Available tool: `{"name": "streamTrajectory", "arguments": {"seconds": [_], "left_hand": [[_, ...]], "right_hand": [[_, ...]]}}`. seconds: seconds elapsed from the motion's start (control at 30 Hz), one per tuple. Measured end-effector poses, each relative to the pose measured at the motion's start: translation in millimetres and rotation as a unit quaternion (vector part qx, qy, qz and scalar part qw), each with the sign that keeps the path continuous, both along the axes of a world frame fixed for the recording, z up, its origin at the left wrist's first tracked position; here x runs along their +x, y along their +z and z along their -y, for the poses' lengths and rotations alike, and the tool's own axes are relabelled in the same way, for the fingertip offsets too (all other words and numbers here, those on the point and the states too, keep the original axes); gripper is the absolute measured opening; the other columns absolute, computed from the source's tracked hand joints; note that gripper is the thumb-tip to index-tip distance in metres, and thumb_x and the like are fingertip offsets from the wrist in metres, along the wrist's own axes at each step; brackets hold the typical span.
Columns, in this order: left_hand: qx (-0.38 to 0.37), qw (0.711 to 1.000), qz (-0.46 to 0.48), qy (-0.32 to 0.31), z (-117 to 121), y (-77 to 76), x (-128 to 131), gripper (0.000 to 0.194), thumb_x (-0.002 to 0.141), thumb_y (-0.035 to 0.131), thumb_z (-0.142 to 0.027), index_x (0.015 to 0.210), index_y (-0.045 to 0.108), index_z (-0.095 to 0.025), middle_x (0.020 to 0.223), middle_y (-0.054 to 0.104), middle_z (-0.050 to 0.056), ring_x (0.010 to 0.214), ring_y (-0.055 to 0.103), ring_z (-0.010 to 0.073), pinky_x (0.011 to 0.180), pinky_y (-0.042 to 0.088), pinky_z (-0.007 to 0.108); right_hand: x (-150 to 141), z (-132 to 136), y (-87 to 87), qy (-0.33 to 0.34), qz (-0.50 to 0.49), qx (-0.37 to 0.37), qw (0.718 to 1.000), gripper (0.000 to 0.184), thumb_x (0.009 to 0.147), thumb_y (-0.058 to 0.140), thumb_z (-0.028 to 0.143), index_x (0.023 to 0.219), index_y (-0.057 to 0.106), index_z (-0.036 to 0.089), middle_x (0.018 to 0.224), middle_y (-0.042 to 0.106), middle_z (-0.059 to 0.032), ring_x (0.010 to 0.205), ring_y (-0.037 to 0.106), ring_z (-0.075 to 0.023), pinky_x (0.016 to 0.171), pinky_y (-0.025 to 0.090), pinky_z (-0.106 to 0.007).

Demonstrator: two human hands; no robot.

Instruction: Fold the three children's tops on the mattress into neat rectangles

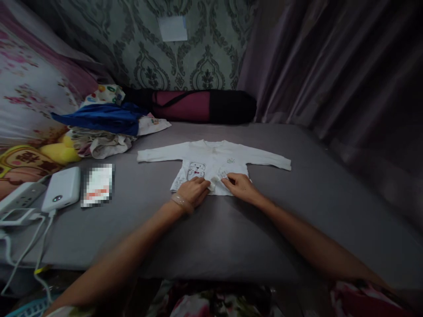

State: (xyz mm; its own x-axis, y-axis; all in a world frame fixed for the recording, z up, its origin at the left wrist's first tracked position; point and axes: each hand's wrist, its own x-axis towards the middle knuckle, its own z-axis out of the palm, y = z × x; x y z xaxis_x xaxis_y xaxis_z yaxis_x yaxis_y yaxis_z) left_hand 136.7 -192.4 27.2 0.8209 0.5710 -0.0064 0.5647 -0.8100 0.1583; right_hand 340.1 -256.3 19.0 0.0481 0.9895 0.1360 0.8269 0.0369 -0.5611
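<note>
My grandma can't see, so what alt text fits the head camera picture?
A person's left hand and right hand touch the lower front of a white long-sleeved shirt with a bear print, spread on a gray sheet. Behind lies a maroon and black bag; at left are piled clothes and a power bank.

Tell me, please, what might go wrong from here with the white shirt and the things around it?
The left hand and right hand both have their fingers at the lower front of the white shirt, so uneven pulling could crease it. The bangle on the left wrist might catch the fabric. White cables hang near the left forearm; a sideways sweep could snag one and tug the power bank.
</note>
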Motion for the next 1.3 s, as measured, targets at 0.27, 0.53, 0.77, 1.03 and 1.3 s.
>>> {"name": "streamTrajectory", "arguments": {"seconds": [0.27,0.53,0.77,1.03,1.3], "left_hand": [[-0.020,0.994,0.050,-0.099,13.7,4.4,3.2,0.023,0.094,0.045,-0.027,0.100,0.067,-0.020,0.094,0.063,0.006,0.089,0.060,0.0184,0.081,0.048,0.029],[-0.012,0.993,0.118,-0.003,18.9,11.7,10.7,0.020,0.087,0.047,-0.021,0.096,0.064,-0.016,0.098,0.067,0.009,0.095,0.062,0.0215,0.085,0.049,0.033],[-0.008,1.000,0.023,0.015,19.8,-32.3,29.0,0.054,0.096,0.036,-0.035,0.145,0.036,-0.011,0.154,0.032,0.016,0.143,0.027,0.0289,0.115,0.025,0.050],[-0.028,0.998,-0.010,0.048,26.1,-35.3,27.3,0.054,0.097,0.035,-0.039,0.149,0.032,-0.026,0.158,0.022,0.009,0.145,0.019,0.0313,0.114,0.016,0.061],[-0.043,0.998,-0.011,0.051,25.7,-33.9,25.3,0.053,0.094,0.041,-0.041,0.147,0.034,-0.038,0.157,0.023,0.004,0.144,0.021,0.0362,0.110,0.022,0.068]], "right_hand": [[-5.5,11.0,12.0,0.073,-0.026,0.021,0.997,0.024,0.090,0.048,0.032,0.076,0.062,0.019,0.069,0.058,0.0014,0.064,0.049,-0.0120,0.060,0.032,-0.023],[11.8,-2.1,10.8,0.079,0.035,0.018,0.996,0.040,0.098,0.032,0.032,0.104,0.068,0.014,0.098,0.070,-0.0097,0.095,0.062,-0.0200,0.086,0.045,-0.032],[10.8,-17.1,-22.0,0.076,0.194,-0.054,0.976,0.062,0.099,0.024,0.040,0.149,0.029,0.004,0.157,0.021,-0.0180,0.146,0.013,-0.0262,0.118,0.014,-0.045],[25.0,-83.5,-18.4,0.015,0.178,-0.137,0.974,0.068,0.098,0.020,0.051,0.153,0.020,0.010,0.160,0.010,-0.0161,0.147,0.004,-0.0300,0.117,0.005,-0.049],[48.8,-154.3,-28.2,-0.099,0.195,-0.095,0.971,0.059,0.100,0.022,0.049,0.151,0.028,0.019,0.158,0.019,-0.0157,0.145,0.014,-0.0303,0.114,0.008,-0.048]]}}
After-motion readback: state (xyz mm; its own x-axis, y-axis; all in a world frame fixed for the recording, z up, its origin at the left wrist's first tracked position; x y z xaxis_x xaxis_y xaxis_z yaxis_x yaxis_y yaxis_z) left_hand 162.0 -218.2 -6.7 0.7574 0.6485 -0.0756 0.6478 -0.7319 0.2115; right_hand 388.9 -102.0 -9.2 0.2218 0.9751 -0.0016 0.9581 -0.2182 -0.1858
